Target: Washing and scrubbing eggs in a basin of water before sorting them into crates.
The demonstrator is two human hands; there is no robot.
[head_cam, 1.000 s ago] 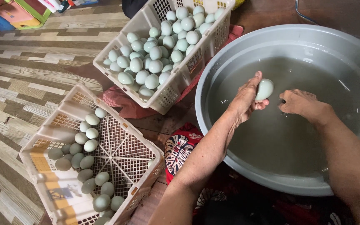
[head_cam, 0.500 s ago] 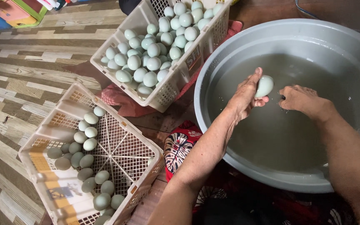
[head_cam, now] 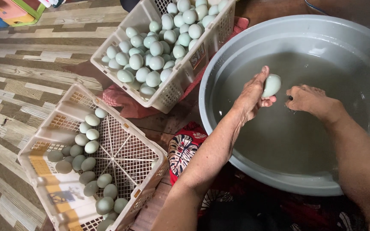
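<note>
1. Nearest, at about 7 o'clock in the head view, a pale lattice crate sits tilted on the plank floor. A partial layer of pale green eggs has gathered along its lower left side, leaving most of the mesh bottom bare, probably because the tilt lets them roll there.
2. At 6 o'clock a red patterned cloth covers the person's lap, between the crate and the basin.
3. The grey basin fills the frame from 3 to 5 o'clock and holds cloudy water.
4. The left hand, near centre, is closed around one pale green egg, gripping it with thumb and fingers and lifting it clear of the water, over the basin, so that its surface shows.
5. The right hand, just beside the egg at 3 o'clock, is loosely curled, knuckles up and fingertips at the water. I cannot tell whether it holds anything.
6. Farther off, at 12 o'clock, a second crate is heaped with pale green eggs and rests on a pink cloth. Its corner is close to the basin rim, within the left arm's reach.
7. At 11 o'clock, bright toy blocks lie well apart.
</note>
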